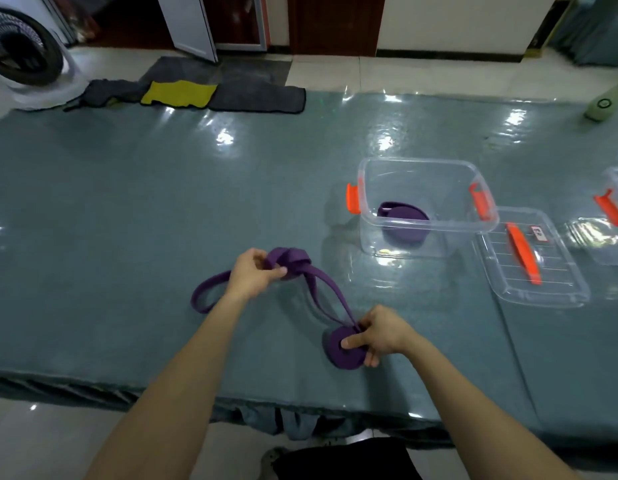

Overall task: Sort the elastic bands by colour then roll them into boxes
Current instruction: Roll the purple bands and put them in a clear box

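Observation:
A long purple elastic band lies on the teal table cover. My right hand pinches its rolled-up end, a flat purple coil, near the table's front edge. My left hand grips the bunched, knot-like middle of the same band; a loose loop trails to the left. A clear plastic box with orange clips stands behind and to the right. Inside it lies another rolled purple band.
The box's clear lid with an orange handle lies right of it. A second clear box is cut off at the right edge. Grey and yellow cloths lie at the far edge, a pale green object at far right.

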Tool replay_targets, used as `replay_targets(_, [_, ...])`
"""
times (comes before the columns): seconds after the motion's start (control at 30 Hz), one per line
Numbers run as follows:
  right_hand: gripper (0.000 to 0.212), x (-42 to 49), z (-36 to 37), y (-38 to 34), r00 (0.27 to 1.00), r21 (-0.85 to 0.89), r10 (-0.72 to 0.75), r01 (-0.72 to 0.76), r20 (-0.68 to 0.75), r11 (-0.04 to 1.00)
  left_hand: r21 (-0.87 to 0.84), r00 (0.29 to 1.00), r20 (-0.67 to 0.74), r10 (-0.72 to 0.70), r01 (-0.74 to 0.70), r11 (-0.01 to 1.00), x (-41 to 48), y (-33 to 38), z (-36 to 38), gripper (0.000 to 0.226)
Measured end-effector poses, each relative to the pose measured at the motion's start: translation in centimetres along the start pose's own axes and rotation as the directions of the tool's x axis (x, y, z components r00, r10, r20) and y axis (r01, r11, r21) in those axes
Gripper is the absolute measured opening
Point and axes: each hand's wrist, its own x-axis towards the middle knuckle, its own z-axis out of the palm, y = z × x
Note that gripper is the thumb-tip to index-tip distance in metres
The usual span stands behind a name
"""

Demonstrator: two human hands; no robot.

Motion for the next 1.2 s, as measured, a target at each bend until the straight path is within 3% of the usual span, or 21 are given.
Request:
replay_targets(0.1, [0.038,0.0,-0.5,-0.6,0.998,-0.02,-0.006,0.005,-0.058,1.0,-0.011,0.984,-0.019,0.179,-0.179,0.984,0.0,2.5,-3.3,0.038])
replay_targets(0.23, [0.031,0.1,-1.5,-1.8,0.987,-0.042,-0.046,0.04,-0.157,0.998,0.19,0.947,0.001,0.322,-0.317,0.929,-0.1,4.4,-6.4,0.038])
replay_targets(0.37, [0.025,0.4,-2.2,-3.2,0.945,-0.126,-0.104,0.067,-0.309,0.99,0.334,0.909,0.06,0.413,-0.408,0.849,-0.7,5.7,-7.2,0.018])
replay_targets(0.47, [0.026,0.3,-2.4,-3.8,0.91,-0.155,-0.121,0.064,-0.396,0.986,0.214,0.883,0.089,0.46,-0.468,0.857,-1.2,7.5,-7.5,0.011])
replay_targets(0.53, [0.029,0.1,-2.5,-4.1,0.898,-0.167,-0.137,0.072,-0.417,0.983,0.229,0.852,-0.005,0.524,-0.509,0.83,-1.5,9.6,-8.2,0.01])
replay_targets(0.6, [0.038,-0.5,-2.8,-4.8,0.902,-0.229,-0.169,0.081,-0.397,0.97,0.21,0.825,-0.036,0.565,-0.546,0.811,-2.1,12.0,-8.7,0.01])
replay_targets(0.7, [0.09,-2.2,-3.5,-7.1,0.944,-0.338,-0.216,0.124,-0.249,0.933,0.018,0.815,0.046,0.578,-0.579,0.815,-3.1,15.3,-8.7,0.012])
replay_targets(0.73, [0.107,-2.8,-3.8,-8.2,0.93,-0.299,-0.268,0.189,-0.251,0.935,-0.012,0.808,0.079,0.584,-0.585,0.811,-3.4,16.3,-8.7,0.014])
replay_targets(0.77, [0.11,-3.4,-4.1,-9.4,0.895,-0.222,-0.343,0.286,-0.285,0.932,-0.016,0.798,0.113,0.592,-0.594,0.804,-3.9,17.4,-8.6,0.016])
replay_targets(0.87, [0.085,-5.3,-5.1,-14.8,0.748,0.035,-0.554,0.606,-0.366,0.795,0.052,0.727,0.23,0.648,-0.673,0.737,-5.4,20.0,-8.1,0.018])
replay_targets(0.93, [0.07,-6.3,-5.6,-18.5,0.674,0.022,-0.649,0.699,-0.354,0.714,0.101,0.688,0.285,0.667,-0.714,0.693,-6.2,21.4,-7.7,0.024])
replay_targets(1.0, [0.042,-6.9,-6.6,-20.8,0.623,-0.061,-0.679,0.718,-0.387,0.693,0.191,0.663,0.289,0.69,-0.746,0.638,-6.7,22.6,-8.0,0.03])
replay_targets(1.1, [0.015,-8.2,-8.8,-21.9,0.585,-0.139,-0.638,0.674,-0.501,0.726,0.275,0.66,0.113,0.742,-0.739,0.615,-7.0,24.2,-9.9,0.04])
replay_targets(1.2, [0.014,-9.6,-10.5,-23.0,0.486,-0.217,-0.642,0.671,-0.593,0.709,0.024,0.706,0.038,0.707,-0.708,0.705,-8.0,25.0,-11.1,0.039])
